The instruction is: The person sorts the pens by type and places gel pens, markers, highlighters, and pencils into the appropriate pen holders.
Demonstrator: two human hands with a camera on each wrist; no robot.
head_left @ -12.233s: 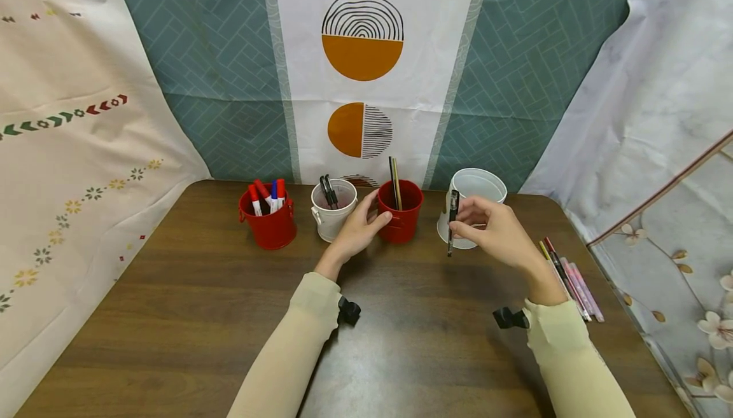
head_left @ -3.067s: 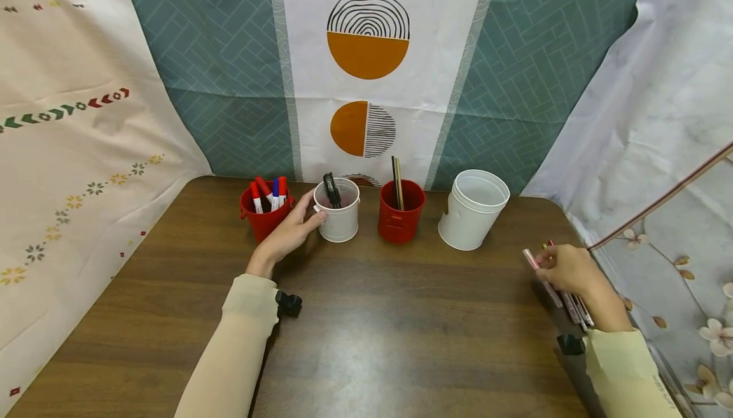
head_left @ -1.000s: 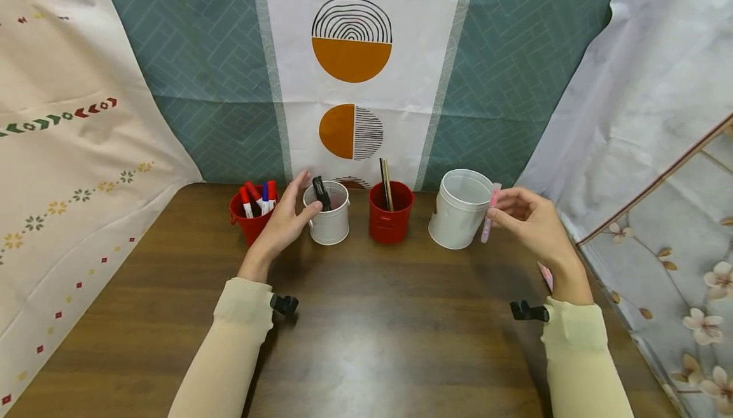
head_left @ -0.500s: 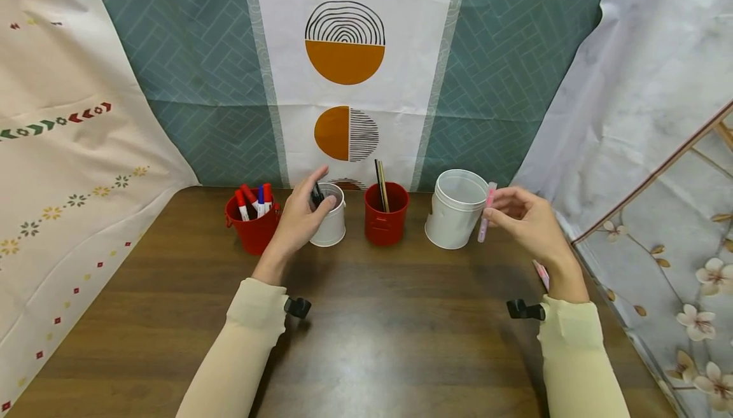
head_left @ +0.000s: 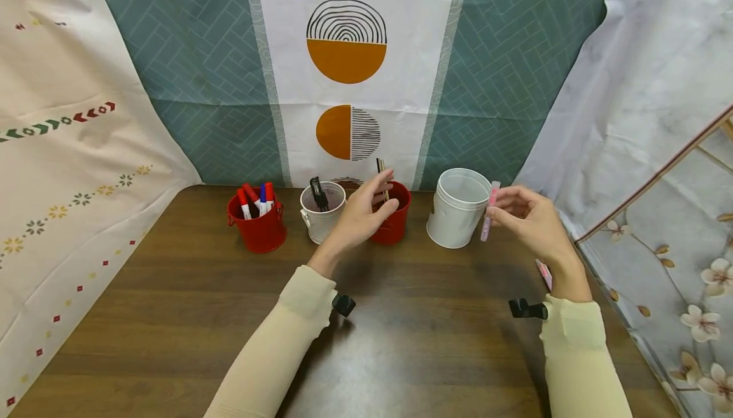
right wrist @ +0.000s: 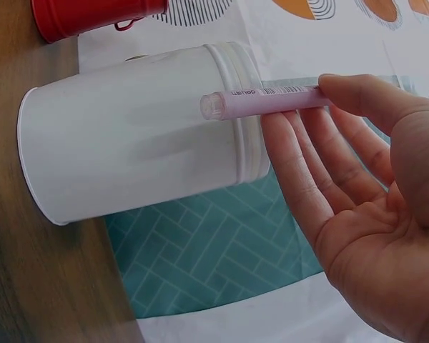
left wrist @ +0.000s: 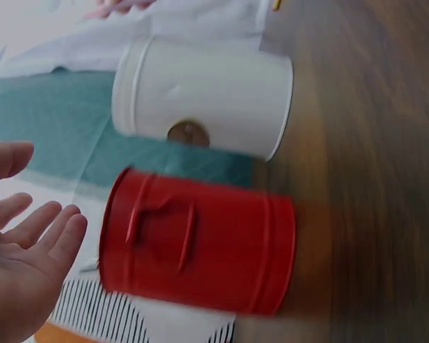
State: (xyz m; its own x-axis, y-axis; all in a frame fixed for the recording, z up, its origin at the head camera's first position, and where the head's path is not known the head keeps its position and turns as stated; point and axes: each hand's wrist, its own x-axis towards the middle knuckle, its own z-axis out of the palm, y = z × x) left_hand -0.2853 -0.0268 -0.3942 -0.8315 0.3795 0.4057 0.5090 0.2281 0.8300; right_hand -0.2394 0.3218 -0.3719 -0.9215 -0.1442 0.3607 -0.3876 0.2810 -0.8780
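My right hand (head_left: 529, 224) pinches a pink highlighter (head_left: 490, 211) between thumb and fingers, held upright beside the rim of the large white bucket (head_left: 455, 224). In the right wrist view the highlighter (right wrist: 272, 102) shows a barcode and overlaps the bucket's rim. My left hand (head_left: 361, 211) is open, fingers spread at the upper part of a red bucket (head_left: 399, 222) with thin pencils standing in it. The left wrist view shows this red bucket (left wrist: 200, 243) beside the left fingers, with nothing held in them. The hand partly hides the pencils in the head view.
To the left stand a small white bucket (head_left: 319, 222) with black pens and another red bucket (head_left: 262, 232) with red and blue markers. More pink highlighters (head_left: 544, 273) lie at the table's right, partly hidden by my right wrist. Patterned cloth hangs behind the buckets.
My left hand has moved right, from the small white bucket to the red bucket with pencils. My right hand brought the pink highlighter from the table to the large bucket and now stays there.
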